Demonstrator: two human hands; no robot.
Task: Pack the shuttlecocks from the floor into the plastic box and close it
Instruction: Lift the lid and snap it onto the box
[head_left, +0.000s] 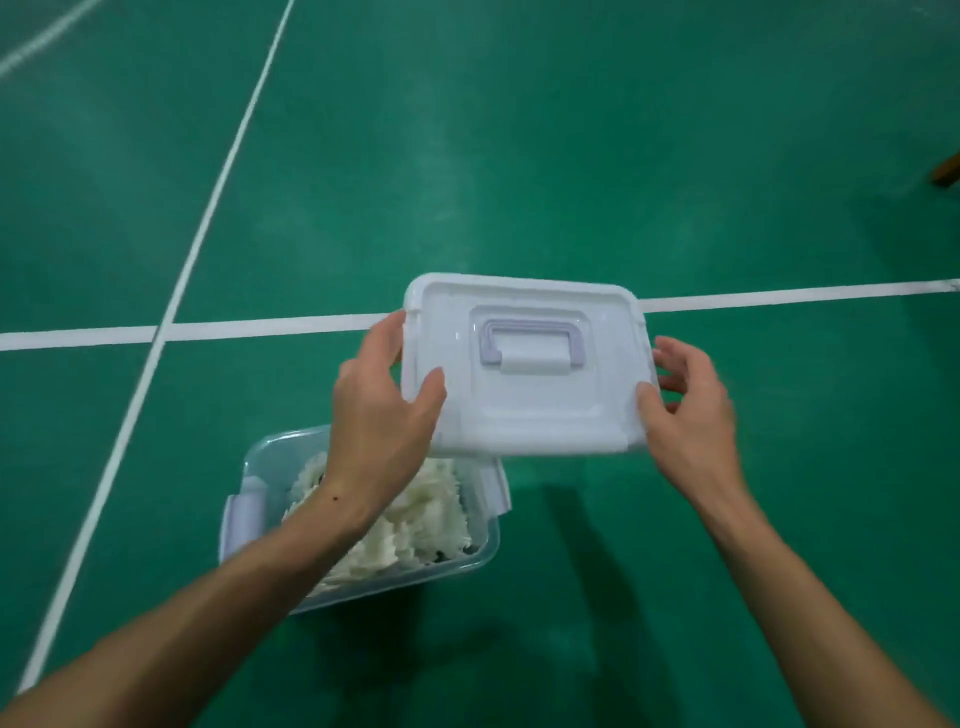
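A white lid (530, 410) with a pale purple folding handle is held in the air, above and to the right of the box. My left hand (379, 415) grips its left edge, thumb on top. My right hand (685, 410) grips its right edge, thumb on the near corner. The clear plastic box (483, 551) stands open on the floor below my left forearm. It has a pale purple latch on its left side. Several white shuttlecocks (415, 525) lie piled inside it, partly hidden by my left wrist.
The floor is a green court (571, 156) with white lines (260, 328) that cross just behind the lid. A brown object (948, 169) pokes in at the right edge. No shuttlecocks show on the floor.
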